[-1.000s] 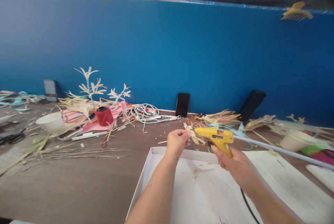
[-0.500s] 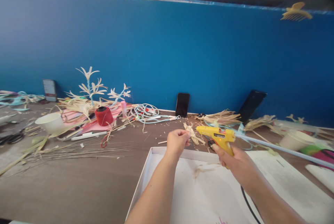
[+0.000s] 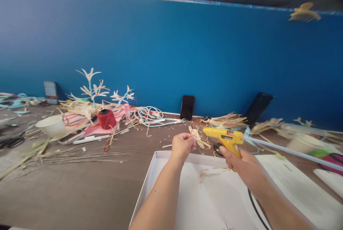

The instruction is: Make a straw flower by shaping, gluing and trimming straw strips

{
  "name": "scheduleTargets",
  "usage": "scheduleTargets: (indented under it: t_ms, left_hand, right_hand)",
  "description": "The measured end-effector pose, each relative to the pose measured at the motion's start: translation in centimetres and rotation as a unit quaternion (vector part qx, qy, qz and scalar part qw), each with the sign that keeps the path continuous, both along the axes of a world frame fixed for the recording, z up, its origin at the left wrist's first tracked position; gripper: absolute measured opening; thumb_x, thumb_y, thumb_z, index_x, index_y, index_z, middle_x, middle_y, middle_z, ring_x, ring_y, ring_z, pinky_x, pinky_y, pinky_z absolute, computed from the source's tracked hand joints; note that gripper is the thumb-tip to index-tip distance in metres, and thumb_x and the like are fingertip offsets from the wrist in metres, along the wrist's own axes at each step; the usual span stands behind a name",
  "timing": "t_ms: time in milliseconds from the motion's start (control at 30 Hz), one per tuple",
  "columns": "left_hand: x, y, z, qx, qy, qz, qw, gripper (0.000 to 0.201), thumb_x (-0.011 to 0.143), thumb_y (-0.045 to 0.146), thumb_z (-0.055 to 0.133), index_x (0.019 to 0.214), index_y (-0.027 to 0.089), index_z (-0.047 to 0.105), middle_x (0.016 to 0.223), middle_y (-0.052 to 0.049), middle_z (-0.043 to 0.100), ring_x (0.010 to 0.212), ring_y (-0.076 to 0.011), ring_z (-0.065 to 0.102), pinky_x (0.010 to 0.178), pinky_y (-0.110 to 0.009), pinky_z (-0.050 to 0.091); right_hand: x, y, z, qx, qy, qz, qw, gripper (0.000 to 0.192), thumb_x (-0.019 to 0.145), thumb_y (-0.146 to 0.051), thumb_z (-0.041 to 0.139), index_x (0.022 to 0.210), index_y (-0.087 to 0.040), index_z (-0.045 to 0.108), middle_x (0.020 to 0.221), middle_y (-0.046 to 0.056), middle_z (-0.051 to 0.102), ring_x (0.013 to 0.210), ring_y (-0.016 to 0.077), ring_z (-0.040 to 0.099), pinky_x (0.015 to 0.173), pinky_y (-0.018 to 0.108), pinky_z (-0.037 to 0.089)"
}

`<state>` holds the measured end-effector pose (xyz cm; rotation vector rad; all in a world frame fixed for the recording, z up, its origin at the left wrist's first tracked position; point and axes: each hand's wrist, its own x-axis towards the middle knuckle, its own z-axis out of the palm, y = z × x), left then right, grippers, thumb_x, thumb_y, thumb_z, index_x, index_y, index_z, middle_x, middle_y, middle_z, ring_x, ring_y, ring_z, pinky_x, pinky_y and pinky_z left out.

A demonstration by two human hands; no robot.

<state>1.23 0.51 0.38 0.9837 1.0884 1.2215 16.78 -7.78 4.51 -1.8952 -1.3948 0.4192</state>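
Wrapped round the handle of a yellow hot glue gun (image 3: 225,138), my right hand (image 3: 242,162) points its nozzle left toward my other hand. A long pale glue stick (image 3: 284,148) juts from the gun's back. My left hand (image 3: 183,146) is closed in a pinch above the far edge of a white box lid (image 3: 160,173); whatever its fingertips hold is too small to make out. Just beyond those fingers lie pale dried husk pieces (image 3: 197,137). Black-handled scissors (image 3: 218,148) show behind the gun, partly hidden by it.
A black phone (image 3: 187,108) leans on the blue partition (image 3: 171,51). To the left are a red thread spool (image 3: 106,119), a white bowl (image 3: 50,126), husk flowers (image 3: 93,89) and coiled pale-blue cord (image 3: 150,114). A white sheet (image 3: 297,183) and another bowl (image 3: 305,142) sit right.
The glue gun in my right hand has moved slightly right, away from my left hand, showing more of the scissors behind it. My left hand has barely moved and stays pinched.
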Motion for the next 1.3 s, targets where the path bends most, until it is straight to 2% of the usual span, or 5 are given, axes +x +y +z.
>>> scheduleTargets:
  t_ms: [300, 533, 767, 1100, 1300]
  left_hand:
    - [-0.1, -0.1, -0.2, 0.01, -0.011, -0.001, 1.0, 0.011, 0.062, 0.023, 0.068, 0.064, 0.013, 0.065, 0.052, 0.001, 0.055, 0.047, -0.0077, 0.049, 0.05, -0.02, 0.047]
    - [-0.1, -0.2, 0.2, -0.005, -0.02, -0.002, 1.0, 0.011, 0.062, 0.022, 0.068, 0.065, 0.012, 0.065, 0.053, 0.001, 0.055, 0.048, -0.0074, 0.049, 0.052, -0.021, 0.048]
    - [-0.1, 0.0, 0.0, -0.003, -0.017, 0.009, 1.0, 0.012, 0.064, 0.023, 0.066, 0.068, 0.012, 0.066, 0.054, 0.0, 0.057, 0.048, -0.0076, 0.05, 0.05, -0.02, 0.048]
    - [-0.2, -0.2, 0.3, -0.001, -0.023, 0.008, 1.0, 0.011, 0.062, 0.023, 0.068, 0.066, 0.012, 0.067, 0.053, -0.001, 0.057, 0.047, -0.0076, 0.05, 0.05, -0.019, 0.047]
    - [-0.2, -0.2, 0.1, 0.0, -0.017, 0.01, 1.0, 0.012, 0.063, 0.024, 0.067, 0.066, 0.013, 0.067, 0.052, 0.0, 0.057, 0.047, -0.0075, 0.05, 0.05, -0.02, 0.047]
  right_hand:
    - [0.2, 0.1, 0.0, 0.023, -0.005, 0.01, 1.0, 0.043, 0.076, -0.058, 0.046, 0.057, -0.02, 0.05, 0.049, -0.002, 0.051, 0.048, 0.0145, 0.048, 0.047, 0.026, 0.032]
    - [0.2, -0.3, 0.1, -0.016, -0.003, 0.022, 1.0, 0.043, 0.075, -0.06, 0.048, 0.057, -0.02, 0.051, 0.049, -0.001, 0.053, 0.047, 0.0144, 0.047, 0.045, 0.025, 0.033]
    - [-0.9, -1.1, 0.3, -0.025, 0.007, -0.005, 1.0, 0.041, 0.075, -0.057, 0.049, 0.057, -0.02, 0.052, 0.048, -0.002, 0.051, 0.047, 0.0142, 0.045, 0.048, 0.026, 0.032]
    - [-0.4, -0.8, -0.2, -0.027, 0.006, 0.022, 0.999, 0.042, 0.074, -0.059, 0.049, 0.057, -0.02, 0.05, 0.047, -0.002, 0.051, 0.047, 0.0149, 0.047, 0.047, 0.026, 0.034]
    - [-0.6, -0.8, 0.2, -0.034, 0.003, 0.011, 0.999, 0.043, 0.074, -0.06, 0.049, 0.057, -0.02, 0.051, 0.049, -0.002, 0.052, 0.047, 0.0146, 0.047, 0.049, 0.027, 0.035]
